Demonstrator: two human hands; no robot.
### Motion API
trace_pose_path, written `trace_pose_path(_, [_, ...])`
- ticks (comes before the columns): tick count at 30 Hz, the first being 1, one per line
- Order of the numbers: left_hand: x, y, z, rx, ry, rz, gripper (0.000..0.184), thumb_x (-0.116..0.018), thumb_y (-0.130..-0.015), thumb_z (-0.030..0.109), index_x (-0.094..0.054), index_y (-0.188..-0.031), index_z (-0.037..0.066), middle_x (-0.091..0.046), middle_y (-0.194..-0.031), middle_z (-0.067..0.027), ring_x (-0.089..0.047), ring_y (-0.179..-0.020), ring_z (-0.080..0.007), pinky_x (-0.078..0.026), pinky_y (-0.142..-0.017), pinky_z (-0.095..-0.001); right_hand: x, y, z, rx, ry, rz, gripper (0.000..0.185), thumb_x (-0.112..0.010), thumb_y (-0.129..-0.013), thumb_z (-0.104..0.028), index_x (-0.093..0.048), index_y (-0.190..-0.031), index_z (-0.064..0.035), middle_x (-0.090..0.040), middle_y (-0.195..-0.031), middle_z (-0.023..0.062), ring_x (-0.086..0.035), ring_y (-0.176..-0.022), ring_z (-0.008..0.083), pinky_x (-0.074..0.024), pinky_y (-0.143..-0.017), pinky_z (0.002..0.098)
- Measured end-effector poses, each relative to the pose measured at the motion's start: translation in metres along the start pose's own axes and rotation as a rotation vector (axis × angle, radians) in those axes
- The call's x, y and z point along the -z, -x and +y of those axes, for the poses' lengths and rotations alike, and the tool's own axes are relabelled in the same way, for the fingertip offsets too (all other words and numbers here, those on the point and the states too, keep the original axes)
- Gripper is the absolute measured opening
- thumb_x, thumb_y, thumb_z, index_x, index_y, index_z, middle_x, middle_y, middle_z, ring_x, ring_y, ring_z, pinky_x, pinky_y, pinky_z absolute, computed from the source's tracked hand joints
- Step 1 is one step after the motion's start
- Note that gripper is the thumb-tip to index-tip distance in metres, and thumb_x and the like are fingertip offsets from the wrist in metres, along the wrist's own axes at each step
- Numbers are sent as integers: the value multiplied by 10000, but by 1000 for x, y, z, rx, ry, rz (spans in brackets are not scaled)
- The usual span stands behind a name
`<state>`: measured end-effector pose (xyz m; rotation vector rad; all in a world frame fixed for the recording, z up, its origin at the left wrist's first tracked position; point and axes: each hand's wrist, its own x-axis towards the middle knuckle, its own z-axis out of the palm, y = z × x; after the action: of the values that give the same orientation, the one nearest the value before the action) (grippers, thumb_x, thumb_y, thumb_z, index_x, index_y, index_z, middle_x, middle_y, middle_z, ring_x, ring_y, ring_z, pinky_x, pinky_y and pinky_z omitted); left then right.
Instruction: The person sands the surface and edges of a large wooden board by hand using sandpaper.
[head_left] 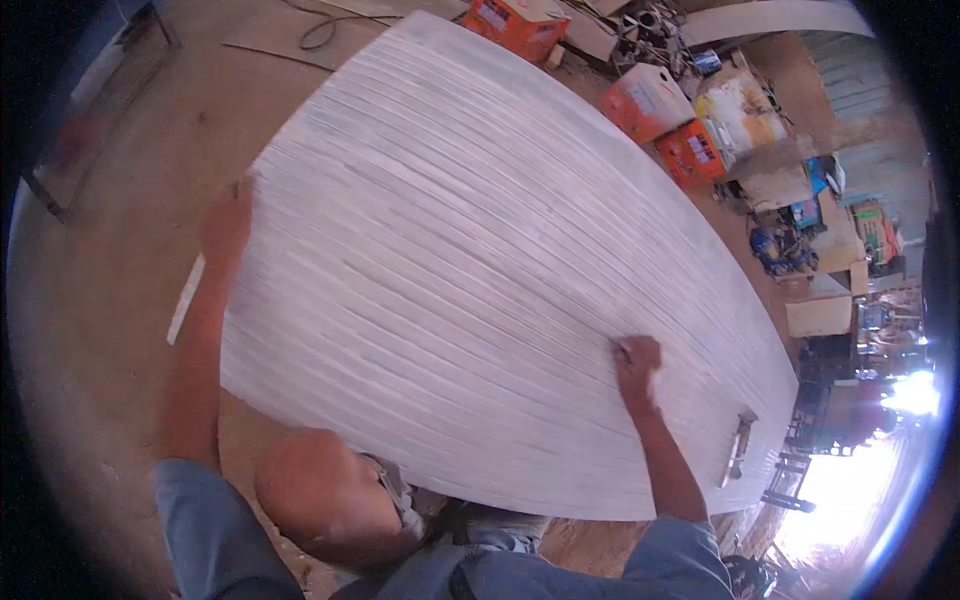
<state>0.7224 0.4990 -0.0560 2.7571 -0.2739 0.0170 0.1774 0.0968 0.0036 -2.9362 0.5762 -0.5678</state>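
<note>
A large pale, ribbed panel [440,230], pointed at its right end, spreads out in front of me. At its left edge is my left hand [228,228], blurred, its fingers curled. A white strip [186,300] sticks out from behind that forearm, roughly in line with the hand; I cannot tell whether the hand holds it. Over the right half of the panel, my right hand [638,365] is closed, and a small dark bit shows at its fingers, too small to name. A metal tool [738,450] lies on the panel to the right of this hand.
Orange and white boxes [690,152] stand beyond the panel's far edge, with metal scraps [650,30] and other clutter behind. A cable [320,35] lies on the brown floor [110,300] at upper left. Bright light enters at lower right. My bent knee [320,490] is near the panel's near edge.
</note>
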Motion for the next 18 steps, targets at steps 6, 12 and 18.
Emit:
trace_pose_path(6, [9, 5, 5, -41, 58, 42, 591, -337, -982, 528, -637, -1126, 40, -648, -1092, -237, -600, -1024, -446, -472, -873, -503, 22, 18, 33, -221, 65, 1, 147, -696, -761, -37, -650, -899, -62, -612, -897, 110, -568, -907, 322, -427, -820, 442])
trace_pose_path(12, [35, 9, 29, 49, -54, -66, 599, -334, -983, 529, -640, -1147, 41, -641, -1122, -233, -589, -1060, -434, -461, -894, -501, -90, -152, -137, 240, -126, 3, 128, -612, -815, -82, -609, -937, -43, -573, -899, 149, -554, -918, 354, -450, -830, 462])
trace_pose_path(18, [17, -2, 13, -5, -8, -26, 632, -336, -985, 533, -626, -1178, 5, -635, -1132, -250, -583, -1075, -443, -455, -916, -484, -95, -178, -166, 123, -131, -64, 44, -580, -829, -87, -592, -863, -62, -584, -890, 131, -574, -896, 317, -456, -813, 442])
